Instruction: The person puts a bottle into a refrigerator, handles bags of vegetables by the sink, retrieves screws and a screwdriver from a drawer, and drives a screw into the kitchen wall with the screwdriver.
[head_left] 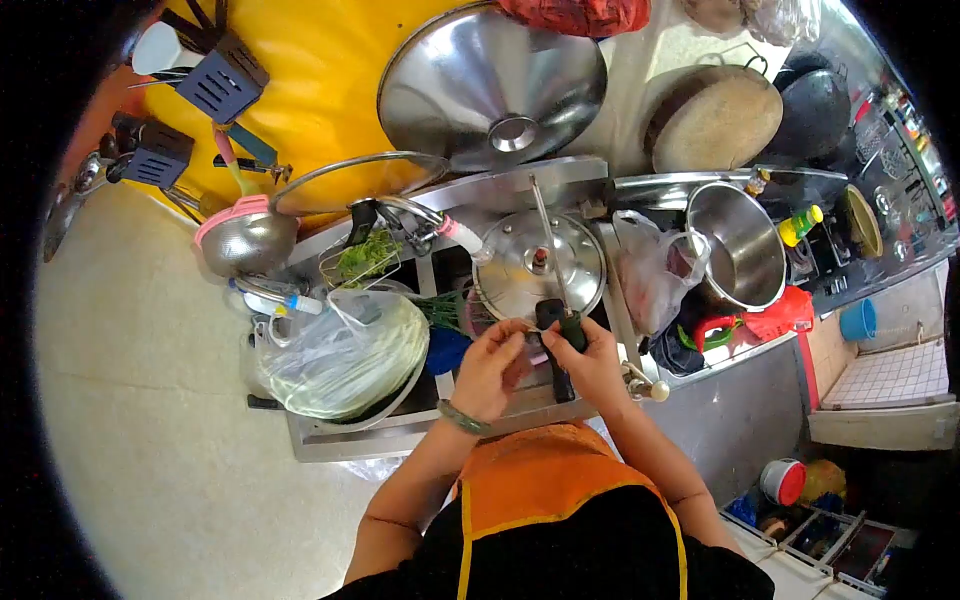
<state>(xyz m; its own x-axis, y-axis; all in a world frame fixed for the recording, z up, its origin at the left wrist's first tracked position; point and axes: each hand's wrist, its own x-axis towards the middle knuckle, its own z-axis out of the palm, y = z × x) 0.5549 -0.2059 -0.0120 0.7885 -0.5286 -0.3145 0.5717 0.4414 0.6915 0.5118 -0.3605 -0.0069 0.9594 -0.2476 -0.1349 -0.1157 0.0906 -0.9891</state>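
My right hand (592, 362) is closed around the dark green handle of a long thin metal rod (549, 225), whose shaft points away over a steel pot lid (497, 265). Close beside it, my left hand (487, 372) has its fingertips pinched together near the handle. What they pinch is too small to make out. A black handle-like piece (562, 382) shows between the hands, partly hidden. Both hands are above the steel sink (410, 440). To the left, a cabbage in a clear plastic bag (345, 355) rests in a round dish.
A pink-rimmed colander (248, 240) and faucet (462, 237) stand at the left and back. Leafy greens (367, 258) lie in a wire rack. On the right are a plastic bag (650, 270), a deep steel pot (738, 260) and a yellow bottle (800, 226). A large steel lid (450, 75) leans behind.
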